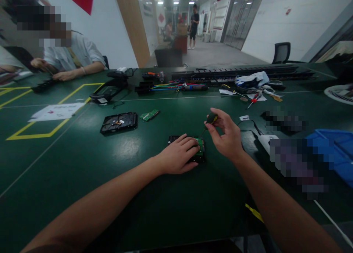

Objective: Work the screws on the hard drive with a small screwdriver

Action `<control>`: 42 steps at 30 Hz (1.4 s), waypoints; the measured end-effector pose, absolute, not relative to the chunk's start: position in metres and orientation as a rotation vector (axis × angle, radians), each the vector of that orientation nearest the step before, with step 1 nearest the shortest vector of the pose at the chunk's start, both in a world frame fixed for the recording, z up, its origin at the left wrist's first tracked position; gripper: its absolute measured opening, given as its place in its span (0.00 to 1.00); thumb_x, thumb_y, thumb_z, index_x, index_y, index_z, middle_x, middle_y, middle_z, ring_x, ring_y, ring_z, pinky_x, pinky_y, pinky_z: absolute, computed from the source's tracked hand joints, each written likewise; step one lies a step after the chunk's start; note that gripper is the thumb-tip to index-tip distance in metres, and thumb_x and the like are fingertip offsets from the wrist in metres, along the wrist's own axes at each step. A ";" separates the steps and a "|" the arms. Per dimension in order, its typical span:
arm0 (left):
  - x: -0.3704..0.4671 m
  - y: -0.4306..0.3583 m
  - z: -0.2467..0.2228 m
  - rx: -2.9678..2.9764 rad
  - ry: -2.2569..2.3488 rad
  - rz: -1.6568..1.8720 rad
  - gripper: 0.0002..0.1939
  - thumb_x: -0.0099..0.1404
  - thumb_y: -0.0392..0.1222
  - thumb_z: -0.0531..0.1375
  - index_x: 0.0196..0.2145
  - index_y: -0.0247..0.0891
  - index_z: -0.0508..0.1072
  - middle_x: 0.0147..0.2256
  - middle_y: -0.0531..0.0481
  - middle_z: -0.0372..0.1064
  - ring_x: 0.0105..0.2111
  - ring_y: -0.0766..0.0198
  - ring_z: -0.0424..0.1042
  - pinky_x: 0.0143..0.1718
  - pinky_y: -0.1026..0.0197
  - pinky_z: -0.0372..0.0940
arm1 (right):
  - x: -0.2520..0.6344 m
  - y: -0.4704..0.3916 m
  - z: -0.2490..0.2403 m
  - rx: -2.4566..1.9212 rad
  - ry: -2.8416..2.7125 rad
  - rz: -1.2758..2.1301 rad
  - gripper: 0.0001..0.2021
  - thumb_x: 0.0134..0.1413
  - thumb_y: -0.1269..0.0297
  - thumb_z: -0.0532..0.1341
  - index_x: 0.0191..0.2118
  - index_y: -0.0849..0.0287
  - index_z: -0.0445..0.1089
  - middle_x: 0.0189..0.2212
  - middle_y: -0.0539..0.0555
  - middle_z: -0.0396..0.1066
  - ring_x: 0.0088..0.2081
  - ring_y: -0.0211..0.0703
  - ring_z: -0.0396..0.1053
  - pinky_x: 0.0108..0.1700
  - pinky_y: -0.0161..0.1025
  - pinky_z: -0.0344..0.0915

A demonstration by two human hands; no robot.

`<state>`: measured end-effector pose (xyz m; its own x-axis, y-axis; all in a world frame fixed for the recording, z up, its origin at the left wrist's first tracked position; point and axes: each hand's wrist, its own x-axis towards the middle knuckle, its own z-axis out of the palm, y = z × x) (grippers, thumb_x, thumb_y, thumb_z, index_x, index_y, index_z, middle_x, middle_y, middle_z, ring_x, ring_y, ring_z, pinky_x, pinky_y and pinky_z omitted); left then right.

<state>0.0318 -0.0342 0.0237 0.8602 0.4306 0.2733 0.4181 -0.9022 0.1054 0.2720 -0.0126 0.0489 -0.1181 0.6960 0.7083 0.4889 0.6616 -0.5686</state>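
Observation:
A black hard drive (201,158) with a green circuit board (200,147) lies on the green table in front of me. My left hand (178,155) spans the drive, fingers across its top and thumb along the near edge, covering much of it. In my right hand (227,135) is a screwdriver (211,118) with a dark green and yellow handle, pinched between thumb and fingers. Its thin shaft slants down to the circuit board; the exact tip contact is too small to tell. Left of them lie another hard drive (119,123) and a loose green circuit board (149,115).
Cables and a pen-like tool (194,87) lie along the back, near long black strips (234,73). A red screwdriver (255,98) sits farther right. A blue bin (335,146) and white power strip (268,141) stand right. A co-worker (74,54) works at the far left.

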 end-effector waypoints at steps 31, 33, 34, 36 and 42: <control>0.040 -0.038 0.024 3.016 0.698 0.567 0.24 0.76 0.54 0.57 0.58 0.32 0.72 0.56 0.34 0.72 0.57 0.45 0.71 0.62 0.41 0.67 | 0.270 -0.015 0.054 -0.961 -1.771 0.095 0.26 0.65 0.66 0.65 0.66 0.43 0.66 0.51 0.54 0.72 0.44 0.48 0.74 0.46 0.51 0.80; 0.040 -0.039 0.023 3.016 0.696 0.562 0.25 0.76 0.54 0.56 0.60 0.32 0.70 0.57 0.34 0.71 0.58 0.45 0.71 0.63 0.40 0.66 | 0.270 -0.015 0.054 -0.960 -1.771 0.103 0.26 0.65 0.65 0.65 0.66 0.42 0.65 0.51 0.54 0.72 0.44 0.48 0.74 0.46 0.51 0.80; 0.039 -0.039 0.023 3.020 0.692 0.557 0.25 0.77 0.53 0.56 0.60 0.32 0.70 0.58 0.34 0.71 0.58 0.45 0.71 0.64 0.40 0.66 | 0.270 -0.015 0.055 -0.963 -1.774 0.105 0.26 0.65 0.65 0.65 0.66 0.42 0.65 0.51 0.54 0.71 0.44 0.48 0.74 0.46 0.51 0.80; 0.039 -0.038 0.023 3.029 0.676 0.551 0.25 0.77 0.53 0.55 0.61 0.32 0.70 0.58 0.34 0.70 0.59 0.45 0.70 0.64 0.40 0.66 | 0.270 -0.015 0.055 -0.971 -1.778 0.106 0.26 0.65 0.65 0.65 0.66 0.42 0.65 0.52 0.55 0.71 0.44 0.49 0.74 0.46 0.52 0.81; 0.039 -0.038 0.021 3.038 0.690 0.546 0.24 0.77 0.54 0.55 0.60 0.34 0.71 0.59 0.36 0.70 0.60 0.46 0.70 0.65 0.41 0.66 | 0.270 -0.016 0.055 -0.968 -1.785 0.108 0.26 0.66 0.65 0.65 0.66 0.42 0.64 0.51 0.55 0.71 0.45 0.49 0.74 0.46 0.52 0.81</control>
<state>0.0389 -0.0376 0.0210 0.8454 0.4152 0.3361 0.4225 -0.9047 0.0551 0.2704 -0.0157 0.0551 -0.1187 0.6519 0.7489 0.5572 0.6680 -0.4932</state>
